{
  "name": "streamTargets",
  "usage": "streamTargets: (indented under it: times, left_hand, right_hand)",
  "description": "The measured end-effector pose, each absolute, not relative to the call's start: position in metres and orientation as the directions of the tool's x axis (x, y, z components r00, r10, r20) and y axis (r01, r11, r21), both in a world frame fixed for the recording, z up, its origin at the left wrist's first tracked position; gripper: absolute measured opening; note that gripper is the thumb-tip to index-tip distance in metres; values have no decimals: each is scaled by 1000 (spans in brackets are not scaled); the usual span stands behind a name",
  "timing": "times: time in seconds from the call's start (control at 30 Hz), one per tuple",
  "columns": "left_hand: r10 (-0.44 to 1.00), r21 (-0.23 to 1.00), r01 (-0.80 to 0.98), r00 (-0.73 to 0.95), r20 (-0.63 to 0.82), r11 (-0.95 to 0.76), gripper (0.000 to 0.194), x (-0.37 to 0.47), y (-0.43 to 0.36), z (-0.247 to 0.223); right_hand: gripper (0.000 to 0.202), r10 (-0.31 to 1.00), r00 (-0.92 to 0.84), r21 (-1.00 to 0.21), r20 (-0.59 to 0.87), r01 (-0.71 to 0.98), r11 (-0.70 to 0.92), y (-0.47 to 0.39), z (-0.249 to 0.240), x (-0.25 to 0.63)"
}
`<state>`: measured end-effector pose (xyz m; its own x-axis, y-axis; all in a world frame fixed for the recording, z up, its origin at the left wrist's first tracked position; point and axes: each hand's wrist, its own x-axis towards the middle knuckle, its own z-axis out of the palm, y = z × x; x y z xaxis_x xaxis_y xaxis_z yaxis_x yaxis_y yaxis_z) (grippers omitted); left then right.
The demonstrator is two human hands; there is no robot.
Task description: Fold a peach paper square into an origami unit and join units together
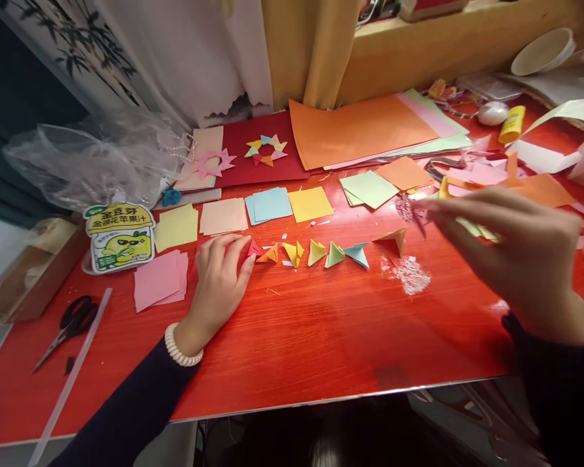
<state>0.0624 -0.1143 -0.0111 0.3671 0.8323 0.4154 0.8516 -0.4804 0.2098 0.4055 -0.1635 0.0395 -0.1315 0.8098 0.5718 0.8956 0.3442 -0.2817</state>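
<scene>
My left hand (pixel 221 285) rests on the red table with its fingertips at a small folded red piece (pixel 254 248), at the left end of a row. To its right lie folded pieces in orange (pixel 269 253), yellow (pixel 293 253), light yellow (pixel 316 252), green (pixel 335 255), blue (pixel 358 253) and brownish orange (pixel 394 242). My right hand (pixel 516 253) is raised over the right side, its fingers pinched on a small dark pink piece (pixel 419 222), blurred. White scraps (pixel 411 275) lie below that piece.
Square paper stacks, including pink (pixel 158 285) and blue (pixel 268 205), stand behind and left. Two paper rings, one multicoloured (pixel 266 150), lie farther back beside large orange sheets (pixel 360 130). Scissors (pixel 73 318) and a clear strip (pixel 73 376) are at left; a glue stick (pixel 512 124) is back right.
</scene>
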Motion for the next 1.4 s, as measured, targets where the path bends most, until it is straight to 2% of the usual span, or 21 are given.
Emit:
streamTargets:
  times: [0.03, 0.1, 0.13, 0.2, 0.27, 0.33, 0.43, 0.53, 0.63, 0.7, 0.9, 1.1, 1.17, 1.27, 1.33, 1.4]
  left_hand:
    - [849, 214, 860, 361, 387, -463, 36, 62, -112, -12]
    - [866, 228, 863, 361, 346, -451, 35, 62, -109, -12]
    - [868, 236, 860, 365, 337, -453, 33, 63, -108, -12]
    - [870, 253, 853, 367, 330, -456, 29, 64, -106, -11]
    - [875, 265, 852, 363, 321, -451, 27, 66, -106, -9]
    - [880, 267, 853, 368, 300, -448, 25, 67, -107, -6]
    - [873, 259, 844, 400, 278, -470, 22, 66, -109, -2]
    - [856, 260, 824, 434, 280, -503, 21, 63, -111, 3]
    - [851, 262, 817, 448, 274, -514, 21, 61, -111, 3]
    - [855, 251, 823, 451, 257, -510, 22, 59, -110, 0]
    - [879, 250, 843, 449, 161, -477, 33, 58, -109, -5]
    - [899, 351, 828, 398, 180, -437, 22, 62, -112, 5]
    - [892, 397, 799, 392, 227, -452, 16, 62, -113, 8]
    - [893, 552, 703, 323, 313, -448, 18, 60, -114, 12]
    - [923, 713, 587, 251, 291, -385, 24, 59, -115, 13]
    - [951, 849, 441, 231, 206, -291, 28, 61, -118, 12]
  right_hand:
    - [44, 741, -292, -175, 605, 859, 481, -170, 39, 400]
    - [48, 660, -539, -29, 523, 763, 646, -179, 32, 392]
    - [45, 645, -607, 12, 465, 732, 681, -180, 27, 389]
    - [39, 651, -653, 64, 387, 724, 687, -181, 18, 388]
    - [45, 674, -634, 95, 380, 751, 653, -178, 18, 387]
    - [44, 669, -594, 98, 447, 776, 623, -174, 27, 379]
    - [14, 644, -487, -19, 591, 789, 614, -163, 50, 351]
    - [28, 703, -501, -112, 505, 769, 629, -146, 63, 313]
    - [24, 787, -542, -133, 295, 792, 596, -124, 54, 282]
    - [21, 797, -583, -112, 155, 791, 601, -110, 41, 269]
    - [15, 752, -638, -78, 162, 752, 655, -98, 13, 256]
    - [15, 747, -630, -122, 211, 741, 660, -103, 13, 252]
    - [8, 749, -611, -224, 258, 716, 661, -104, 17, 252]
    - [10, 796, -516, -585, 317, 554, 592, -107, 27, 258]
    - [15, 844, -470, -820, 257, 357, 449, -113, 34, 267]
    - [13, 872, -467, -951, 146, 175, 253, -119, 37, 277]
